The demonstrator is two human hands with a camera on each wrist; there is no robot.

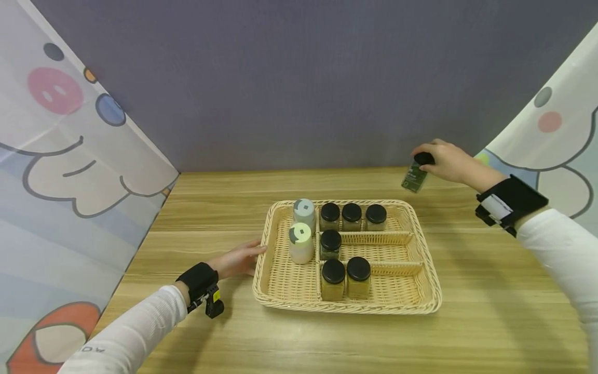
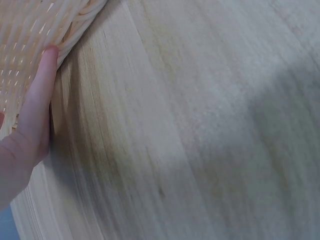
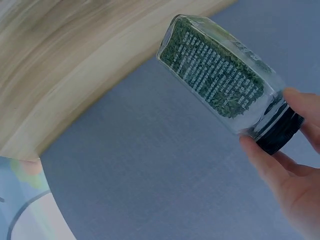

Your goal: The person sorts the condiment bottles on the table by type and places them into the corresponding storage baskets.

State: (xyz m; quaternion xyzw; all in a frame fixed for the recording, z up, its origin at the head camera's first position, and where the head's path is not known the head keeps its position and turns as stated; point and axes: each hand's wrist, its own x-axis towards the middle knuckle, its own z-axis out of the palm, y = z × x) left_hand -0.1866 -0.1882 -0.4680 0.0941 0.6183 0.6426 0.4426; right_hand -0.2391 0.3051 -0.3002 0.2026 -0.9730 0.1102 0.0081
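By its black lid, my right hand [image 1: 446,162] pinches a spice jar [image 1: 414,178] in the air beyond the basket's back right corner. In the right wrist view the spice jar [image 3: 215,70] is clear and square, tilted, with green dried flakes and white print; fingers [image 3: 267,162] grip around its lid. My left hand [image 1: 240,261] touches the left side of a wicker basket [image 1: 261,275]. Seen from the left wrist, a straight finger [image 2: 37,95] lies along the woven wall [image 2: 30,30].
In the divided basket stand several black-lidded jars [image 1: 358,275] and, in the left compartment, two white-topped containers [image 1: 301,244]. It rests on a wooden table [image 1: 327,343]. A grey panel [image 1: 299,83] rises behind, with printed cartoon sheets [image 1: 70,156] at both sides.
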